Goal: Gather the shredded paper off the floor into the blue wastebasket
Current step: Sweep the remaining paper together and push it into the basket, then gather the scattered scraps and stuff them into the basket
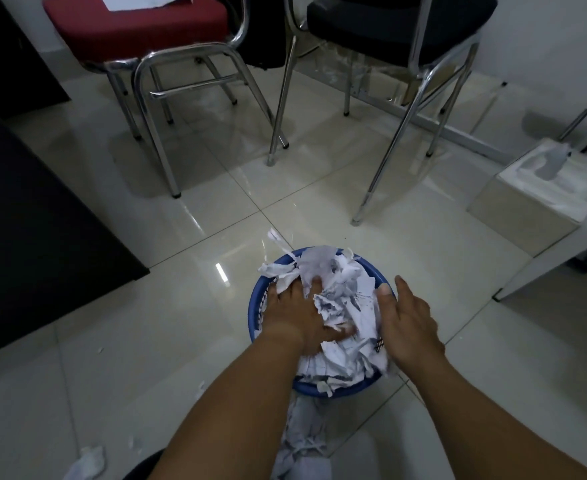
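Note:
The blue wastebasket stands on the tiled floor, heaped over its rim with white shredded paper. My left hand lies flat on the left side of the heap, fingers spread and pressing down. My right hand is at the basket's right rim with straight fingers, its palm against the side of the paper pile. More shreds lie on the floor just below the basket, and a small clump sits at the lower left.
A red chair and a black chair with chrome legs stand behind the basket. A dark cabinet fills the left side. A white box and a table leg are at the right.

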